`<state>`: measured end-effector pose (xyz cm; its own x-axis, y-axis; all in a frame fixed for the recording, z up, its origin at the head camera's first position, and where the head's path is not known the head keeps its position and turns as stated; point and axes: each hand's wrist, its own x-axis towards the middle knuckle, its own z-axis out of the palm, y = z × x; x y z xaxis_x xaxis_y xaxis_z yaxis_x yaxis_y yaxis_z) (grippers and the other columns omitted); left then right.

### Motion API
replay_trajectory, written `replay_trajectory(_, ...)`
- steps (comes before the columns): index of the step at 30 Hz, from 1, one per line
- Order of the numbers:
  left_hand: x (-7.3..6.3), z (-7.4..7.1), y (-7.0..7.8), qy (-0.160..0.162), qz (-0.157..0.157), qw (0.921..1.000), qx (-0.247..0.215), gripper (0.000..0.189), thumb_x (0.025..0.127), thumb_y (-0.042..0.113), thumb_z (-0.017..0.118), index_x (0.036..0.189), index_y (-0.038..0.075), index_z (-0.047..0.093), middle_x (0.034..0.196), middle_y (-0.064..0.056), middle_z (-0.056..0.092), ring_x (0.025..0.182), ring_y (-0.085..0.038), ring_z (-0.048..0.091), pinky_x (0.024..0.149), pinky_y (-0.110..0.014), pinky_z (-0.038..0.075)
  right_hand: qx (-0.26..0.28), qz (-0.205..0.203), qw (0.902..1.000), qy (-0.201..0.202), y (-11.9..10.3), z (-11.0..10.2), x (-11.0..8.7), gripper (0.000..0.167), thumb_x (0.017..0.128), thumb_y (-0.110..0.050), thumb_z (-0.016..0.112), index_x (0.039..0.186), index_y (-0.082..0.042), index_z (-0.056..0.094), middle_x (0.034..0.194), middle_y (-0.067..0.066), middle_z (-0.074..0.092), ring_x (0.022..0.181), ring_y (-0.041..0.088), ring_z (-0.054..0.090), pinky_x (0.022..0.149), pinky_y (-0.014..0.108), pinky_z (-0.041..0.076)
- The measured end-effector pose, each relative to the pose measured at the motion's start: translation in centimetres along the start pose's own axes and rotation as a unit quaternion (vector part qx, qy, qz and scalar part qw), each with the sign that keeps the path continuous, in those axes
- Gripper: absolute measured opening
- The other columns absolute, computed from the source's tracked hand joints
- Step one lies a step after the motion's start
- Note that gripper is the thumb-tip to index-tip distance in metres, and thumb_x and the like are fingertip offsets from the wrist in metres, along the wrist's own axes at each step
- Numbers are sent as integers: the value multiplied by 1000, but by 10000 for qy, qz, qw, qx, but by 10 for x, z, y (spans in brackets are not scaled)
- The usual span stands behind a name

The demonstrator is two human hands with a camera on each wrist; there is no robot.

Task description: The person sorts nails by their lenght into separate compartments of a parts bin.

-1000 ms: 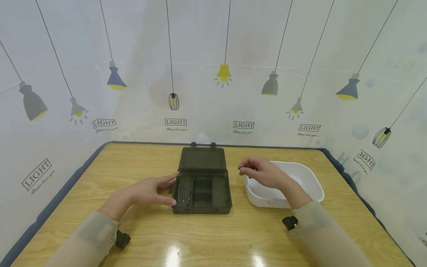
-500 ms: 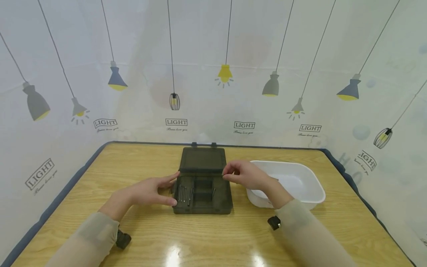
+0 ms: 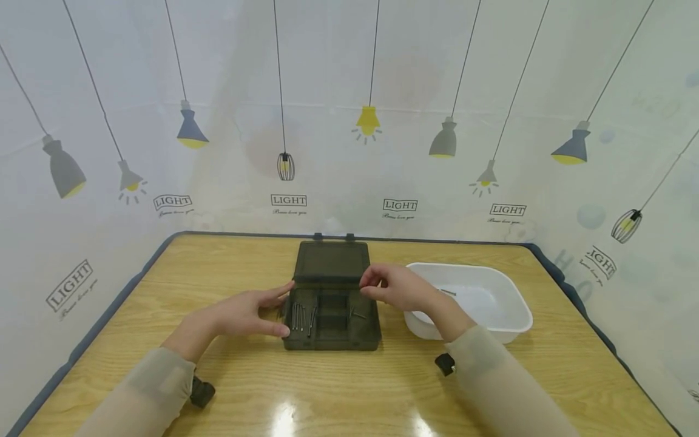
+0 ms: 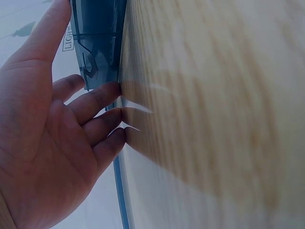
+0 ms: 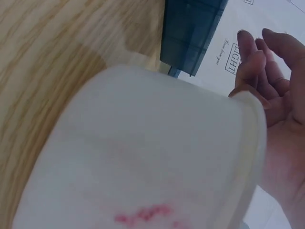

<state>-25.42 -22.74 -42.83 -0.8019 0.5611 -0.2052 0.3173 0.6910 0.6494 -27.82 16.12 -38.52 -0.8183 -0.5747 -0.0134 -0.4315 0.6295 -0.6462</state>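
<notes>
A dark see-through compartment box (image 3: 332, 341) stands on the table with its lid (image 3: 332, 260) swung back. My left hand (image 3: 246, 312) braces its left side, thumb at the front left corner, fingers spread. In the left wrist view the fingertips (image 4: 113, 89) reach the tabletop beside the box. Several thin metal screws or pins (image 3: 298, 317) lie in its left compartment, and a couple (image 3: 357, 314) lie crossed in the right one. Above that right compartment hovers my right hand (image 3: 401, 286), fingers loosely bent, with nothing visible between them.
A white plastic basin (image 3: 521, 315) stands right of the box, under my right forearm. Inside it lie a few small metal pieces (image 3: 448, 292). Red marks (image 5: 145, 213) show on its outer wall. A printed curtain (image 3: 338, 176) hangs behind the wooden table (image 3: 349, 388).
My right hand has moved left from the basin to the box and let go of a small metal piece, which now lies in the right compartment. The left hand has stayed put.
</notes>
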Motion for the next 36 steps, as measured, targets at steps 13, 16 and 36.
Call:
replay_trajectory(13,-1,-1,2,12,-35,9999,130,110,94,62,81,178,29,19,174,-12,44,162,-38,43,132,-70,27,835,384,9947,465,41,-49,-36,23,112,-28,65,120,-7,72,112,18,74,88,28,66,75,37,60)
replay_trajectory(16,-1,-1,3,17,-40,9999,155,110,94,63,81,178,29,19,174,-12,45,161,-38,43,132,-70,27,888,613,9926,550,61,-60,-46,27,112,-28,65,122,-3,71,116,23,74,92,32,67,77,36,60)
replay_trajectory(36,-2,0,3,16,65,9999,106,110,95,61,81,178,24,19,173,-15,45,161,-40,42,133,-67,27,455,2273,9725,204,138,-73,-85,33,105,-24,75,135,-11,69,88,6,66,77,20,63,70,32,54)
